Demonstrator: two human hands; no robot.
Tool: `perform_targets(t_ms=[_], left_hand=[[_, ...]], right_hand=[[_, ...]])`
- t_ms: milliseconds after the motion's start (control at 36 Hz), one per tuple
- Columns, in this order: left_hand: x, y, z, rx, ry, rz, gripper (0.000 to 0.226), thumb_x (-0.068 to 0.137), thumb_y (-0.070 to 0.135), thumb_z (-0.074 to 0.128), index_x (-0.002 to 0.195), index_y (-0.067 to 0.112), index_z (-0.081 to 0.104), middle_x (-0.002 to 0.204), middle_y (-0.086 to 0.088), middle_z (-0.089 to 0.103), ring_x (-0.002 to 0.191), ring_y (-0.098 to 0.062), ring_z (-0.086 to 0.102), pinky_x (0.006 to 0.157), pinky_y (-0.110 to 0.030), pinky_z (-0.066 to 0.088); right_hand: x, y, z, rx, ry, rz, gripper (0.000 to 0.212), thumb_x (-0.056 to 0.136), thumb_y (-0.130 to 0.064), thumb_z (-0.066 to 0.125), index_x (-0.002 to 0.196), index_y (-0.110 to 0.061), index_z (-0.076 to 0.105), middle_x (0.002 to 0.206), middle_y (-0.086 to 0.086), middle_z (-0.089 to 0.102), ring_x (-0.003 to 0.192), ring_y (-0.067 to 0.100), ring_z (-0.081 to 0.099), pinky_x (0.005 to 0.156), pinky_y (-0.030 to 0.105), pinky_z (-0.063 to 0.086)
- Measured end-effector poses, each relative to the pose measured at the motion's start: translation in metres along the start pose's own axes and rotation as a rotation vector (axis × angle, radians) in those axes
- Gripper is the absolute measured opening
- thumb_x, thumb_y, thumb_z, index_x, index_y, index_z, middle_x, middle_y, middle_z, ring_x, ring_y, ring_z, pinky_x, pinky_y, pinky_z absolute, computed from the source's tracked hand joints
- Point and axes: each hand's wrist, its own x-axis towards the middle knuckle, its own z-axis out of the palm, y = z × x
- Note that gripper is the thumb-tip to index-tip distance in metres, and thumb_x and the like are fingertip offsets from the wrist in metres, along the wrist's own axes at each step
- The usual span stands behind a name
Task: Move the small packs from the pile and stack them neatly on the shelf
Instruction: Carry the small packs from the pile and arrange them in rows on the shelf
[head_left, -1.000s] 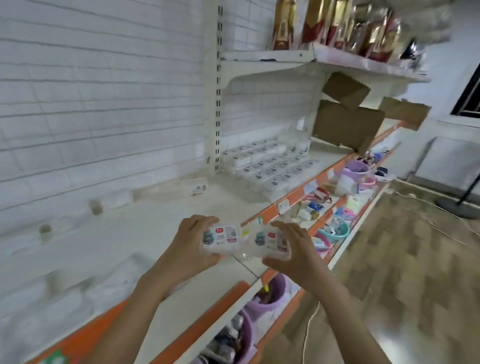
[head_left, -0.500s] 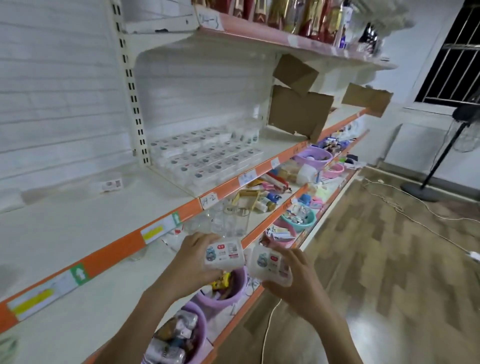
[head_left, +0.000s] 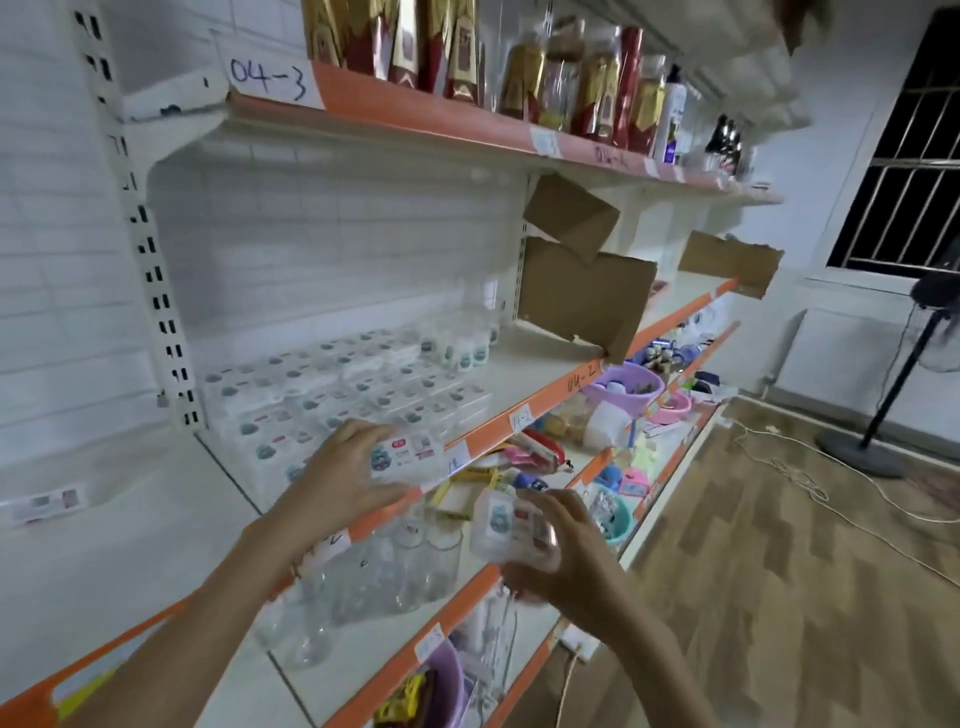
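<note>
Head view. Left hand (head_left: 343, 480): fingers curled round one small pack (head_left: 408, 455), held at the front edge of the white shelf (head_left: 540, 358), just beside the stacked packs (head_left: 332, 400) lying in rows near that shelf's left end. Right hand (head_left: 566, 556): grips a second small pack (head_left: 506, 525), below and in front of the shelf edge. Purple basin (head_left: 631, 382) on the next shelf down: small items, indistinct. Teal bowl (head_left: 618, 514): contents blurred. Clear glass jars (head_left: 395, 571) under the left forearm. Cardboard pieces (head_left: 584, 296) against the back panel. Wood-pattern floor (head_left: 779, 571); fan stand (head_left: 878, 431) partly cut off at the right edge.
</note>
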Motion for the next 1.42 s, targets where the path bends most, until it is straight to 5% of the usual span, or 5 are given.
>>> perform_targets(t_ms=[222, 556, 972, 1167, 1417], left_hand=[[0.121, -0.034, -0.006, 0.109, 0.051, -0.134, 0.077, 0.077, 0.035, 0.073, 0.140, 0.012, 0.036, 0.141, -0.006, 0.038, 0.129, -0.020, 0.035, 0.102, -0.024, 0.027], [0.185, -0.082, 0.006, 0.327, 0.014, -0.315, 0.072, 0.075, 0.050, 0.069, 0.135, 0.017, 0.047, 0.138, -0.005, 0.046, 0.125, -0.023, 0.039, 0.105, -0.033, 0.032], [0.193, -0.075, 0.035, 0.292, 0.123, -0.690, 0.061, 0.082, 0.034, 0.067, 0.136, 0.020, 0.041, 0.134, -0.007, 0.033, 0.122, -0.019, 0.038, 0.094, -0.018, 0.032], [0.196, -0.057, 0.048, 0.210, 0.229, -0.813, 0.062, 0.085, 0.032, 0.063, 0.140, 0.019, 0.036, 0.141, -0.004, 0.024, 0.125, -0.017, 0.037, 0.091, -0.017, 0.029], [0.199, -0.047, 0.049, 0.254, 0.238, -0.834, 0.060, 0.085, 0.030, 0.065, 0.137, 0.012, 0.042, 0.135, -0.009, 0.032, 0.113, -0.021, 0.047, 0.097, -0.026, 0.037]], right_hand=[[0.140, 0.030, -0.034, -0.087, -0.072, -0.171, 0.068, 0.077, -0.035, 0.073, 0.136, -0.031, 0.039, 0.131, -0.005, 0.041, 0.113, 0.011, 0.045, 0.091, 0.025, 0.047], [0.284, 0.064, -0.021, 0.037, -0.170, -0.273, 0.069, 0.074, -0.030, 0.077, 0.134, -0.020, 0.044, 0.129, -0.001, 0.044, 0.110, 0.015, 0.050, 0.083, 0.015, 0.036], [0.413, 0.083, 0.080, 0.085, -0.467, -0.465, 0.058, 0.078, -0.032, 0.072, 0.126, -0.016, 0.044, 0.129, 0.002, 0.040, 0.115, 0.019, 0.045, 0.093, 0.036, 0.047], [0.422, 0.107, 0.098, 0.211, -0.390, -0.657, 0.080, 0.067, -0.079, 0.047, 0.118, -0.019, 0.061, 0.126, 0.004, 0.050, 0.122, 0.015, 0.040, 0.104, 0.024, 0.033], [0.421, 0.102, 0.093, 0.341, -0.363, -0.635, 0.035, 0.079, -0.017, 0.073, 0.111, -0.007, 0.065, 0.104, -0.015, 0.048, 0.120, 0.031, 0.049, 0.101, 0.015, 0.030]])
